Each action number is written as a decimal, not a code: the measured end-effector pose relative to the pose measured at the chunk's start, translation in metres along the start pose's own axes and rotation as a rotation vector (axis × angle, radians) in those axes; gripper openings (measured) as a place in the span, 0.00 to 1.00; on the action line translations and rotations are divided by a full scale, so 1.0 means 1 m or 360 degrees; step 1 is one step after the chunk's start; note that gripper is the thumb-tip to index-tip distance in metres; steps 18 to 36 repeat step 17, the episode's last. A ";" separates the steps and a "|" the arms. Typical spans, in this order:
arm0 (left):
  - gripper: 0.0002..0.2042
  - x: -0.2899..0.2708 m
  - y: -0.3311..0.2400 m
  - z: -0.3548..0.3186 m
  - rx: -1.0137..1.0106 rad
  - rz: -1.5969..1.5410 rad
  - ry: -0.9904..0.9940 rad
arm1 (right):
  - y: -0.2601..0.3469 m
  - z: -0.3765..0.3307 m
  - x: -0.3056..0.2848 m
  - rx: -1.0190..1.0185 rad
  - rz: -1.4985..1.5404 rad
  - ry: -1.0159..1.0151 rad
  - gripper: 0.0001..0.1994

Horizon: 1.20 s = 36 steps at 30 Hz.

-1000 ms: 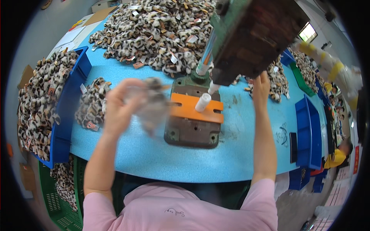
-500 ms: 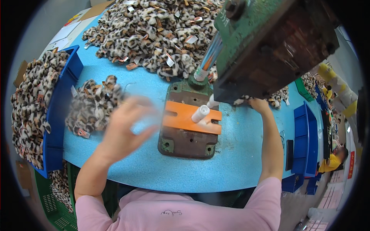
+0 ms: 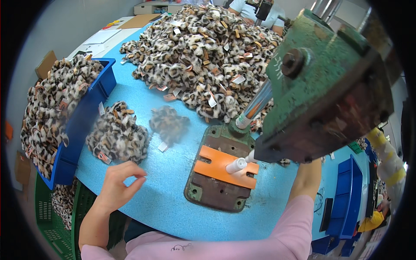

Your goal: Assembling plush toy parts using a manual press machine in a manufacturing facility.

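Observation:
My left hand is held over the near left of the blue table, fingers loosely curled, a small gap between thumb and fingertips and nothing visible in it. Just beyond it lies a small pile of spotted plush pieces with paper tags. One motion-blurred plush piece with a white tag is to the right of that pile. My right hand is beyond the green press head, which hides its fingers. Under the head, a white cylindrical fitting stands on an orange plate on the press base.
A large plush heap covers the far table. Beside it at left stands a full blue bin, with a green crate below. A blue tray is at right. One person sits across; another is far right.
My left hand has drawn back toward me from beside the small pile. A blurred plush piece now shows right of that pile. My right hand is now hidden further behind the press head. The view has shifted.

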<state>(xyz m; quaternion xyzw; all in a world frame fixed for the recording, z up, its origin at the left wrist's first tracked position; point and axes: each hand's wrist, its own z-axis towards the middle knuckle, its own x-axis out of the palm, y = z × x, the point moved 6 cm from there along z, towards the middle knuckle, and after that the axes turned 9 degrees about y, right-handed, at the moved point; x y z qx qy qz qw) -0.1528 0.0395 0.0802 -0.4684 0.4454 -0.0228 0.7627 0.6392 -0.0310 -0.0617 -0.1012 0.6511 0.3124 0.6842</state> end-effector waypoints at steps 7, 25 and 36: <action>0.04 0.008 0.001 0.008 -0.0026 -0.0242 0.0012 | 0.075 -0.084 -0.028 -0.0441 0.0521 0.0225 0.28; 0.06 0.035 -0.054 0.017 0.0526 -0.0318 0.0442 | 0.148 -0.230 -0.118 -0.0712 0.0158 0.0254 0.23; 0.06 0.035 -0.054 0.017 0.0526 -0.0318 0.0442 | 0.148 -0.230 -0.118 -0.0712 0.0158 0.0254 0.23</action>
